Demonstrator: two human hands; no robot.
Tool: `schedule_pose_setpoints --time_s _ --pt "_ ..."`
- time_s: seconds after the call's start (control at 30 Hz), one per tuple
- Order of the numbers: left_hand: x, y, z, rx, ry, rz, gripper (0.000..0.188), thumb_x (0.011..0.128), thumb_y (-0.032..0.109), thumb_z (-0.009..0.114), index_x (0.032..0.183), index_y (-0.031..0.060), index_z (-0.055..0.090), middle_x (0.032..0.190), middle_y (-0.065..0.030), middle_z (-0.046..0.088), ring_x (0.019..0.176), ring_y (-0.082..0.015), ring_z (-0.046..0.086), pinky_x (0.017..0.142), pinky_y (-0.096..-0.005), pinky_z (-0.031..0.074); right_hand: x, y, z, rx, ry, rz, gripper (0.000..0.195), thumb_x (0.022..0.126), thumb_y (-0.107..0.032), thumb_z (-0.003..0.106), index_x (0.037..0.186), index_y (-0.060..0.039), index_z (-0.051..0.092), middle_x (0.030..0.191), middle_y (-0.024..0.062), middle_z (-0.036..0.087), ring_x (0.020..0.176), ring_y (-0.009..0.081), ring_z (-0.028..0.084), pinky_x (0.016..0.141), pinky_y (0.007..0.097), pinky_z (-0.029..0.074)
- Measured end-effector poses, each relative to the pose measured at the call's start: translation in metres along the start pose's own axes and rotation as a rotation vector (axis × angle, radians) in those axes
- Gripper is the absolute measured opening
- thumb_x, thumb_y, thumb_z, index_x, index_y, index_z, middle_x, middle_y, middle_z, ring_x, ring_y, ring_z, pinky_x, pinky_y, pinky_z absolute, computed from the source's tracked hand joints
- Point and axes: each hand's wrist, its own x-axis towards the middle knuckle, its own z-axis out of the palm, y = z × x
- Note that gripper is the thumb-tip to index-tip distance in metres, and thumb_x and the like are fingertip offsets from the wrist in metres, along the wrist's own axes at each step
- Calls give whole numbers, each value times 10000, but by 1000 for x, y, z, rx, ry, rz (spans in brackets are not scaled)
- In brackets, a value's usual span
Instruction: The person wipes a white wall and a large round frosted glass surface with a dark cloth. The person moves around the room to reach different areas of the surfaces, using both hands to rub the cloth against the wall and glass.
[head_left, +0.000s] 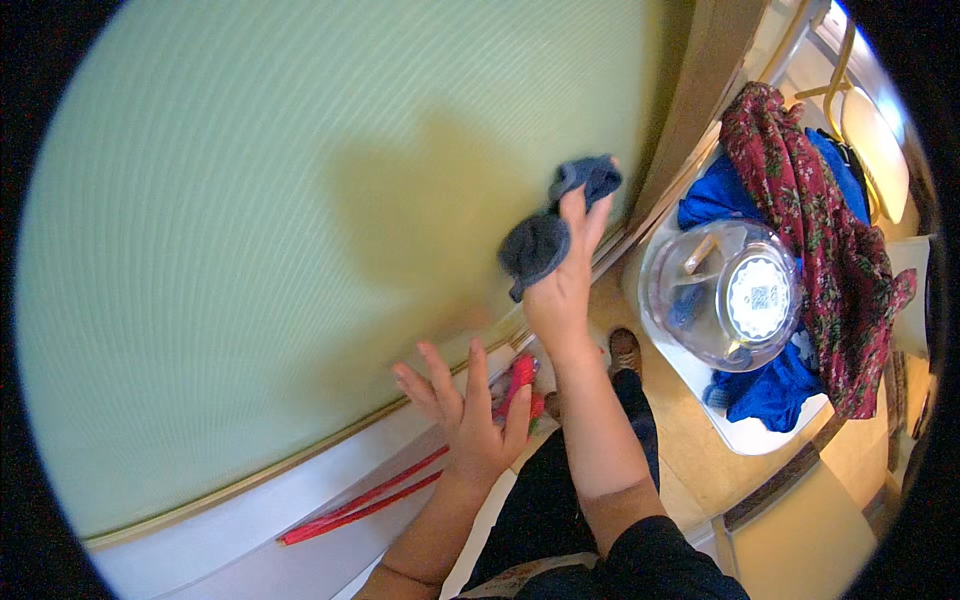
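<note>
My right hand (566, 277) grips a dark navy cloth (534, 251), bunched around the fingers. It is against or just off a large pale green panel (225, 247) with fine lines, near the panel's wooden frame. The hand casts a soft shadow on the panel; whether the cloth touches it I cannot tell. Lower and to the left, my left hand (472, 420) has its fingers spread and holds nothing, over the panel's bottom edge. Beneath it, a red item (517, 386), perhaps cloth, is partly hidden. Two red strips (360, 506) run along the pale ledge (225, 525).
To the right stands a white seat or small table (757, 442). On it are blue cloths (772, 397), a dark red floral fabric (817, 247) and a clear plastic container (682, 300) bearing a round printed label. A brown shoe (625, 351) rests on the tiled floor (690, 457).
</note>
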Motion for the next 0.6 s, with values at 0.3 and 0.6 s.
schedule_pose_setpoints --time_s 0.3,0.6 --pt "19 17 18 17 -79 -79 788 883 388 621 1512 68 271 1538 -336 -157 1351 -618 -192 1026 -759 -12 35 34 -22 47 24 13 603 965 -255 542 1476 -9 336 1567 232 190 1477 327 115 1166 380 109" --pt "2 -1 27 81 -88 -61 813 875 386 641 1510 47 265 1547 -324 -132 1367 -600 -167 1050 -732 0 2 95 -17 105 126 362 624 950 -184 535 1507 -46 292 1563 201 236 1465 323 158 1160 348 133"
